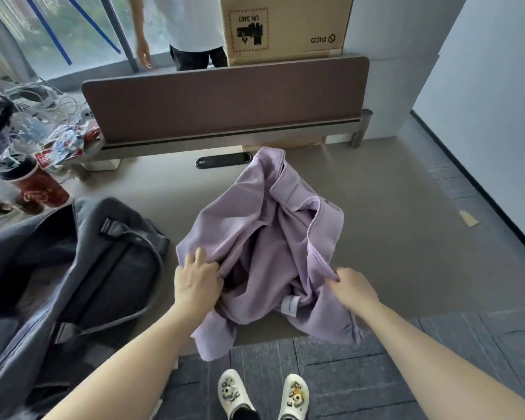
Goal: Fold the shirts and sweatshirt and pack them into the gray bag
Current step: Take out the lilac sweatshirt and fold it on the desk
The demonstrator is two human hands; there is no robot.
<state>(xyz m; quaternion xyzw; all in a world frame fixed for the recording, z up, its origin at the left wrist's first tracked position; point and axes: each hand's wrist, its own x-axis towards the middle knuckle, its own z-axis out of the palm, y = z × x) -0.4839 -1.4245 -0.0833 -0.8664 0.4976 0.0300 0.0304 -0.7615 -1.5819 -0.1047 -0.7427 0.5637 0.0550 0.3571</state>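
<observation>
A lilac zip-up sweatshirt (264, 237) lies crumpled on the beige desk (376, 225), its zipper undone and a white label showing near the front edge. One sleeve hangs over the desk edge. My left hand (196, 280) pinches the fabric at the sweatshirt's left side. My right hand (353, 287) grips the zipper edge on the right. The gray bag (82, 277) lies to the left on the desk, slumped, with dark straps across it. No other shirts are visible.
A brown divider panel (225, 101) runs along the desk's back, with a cardboard box (285, 25) and a standing person (191, 31) behind it. Cables, snack packets and a red cup (37, 186) clutter the far left. A grey carpeted floor lies to the right.
</observation>
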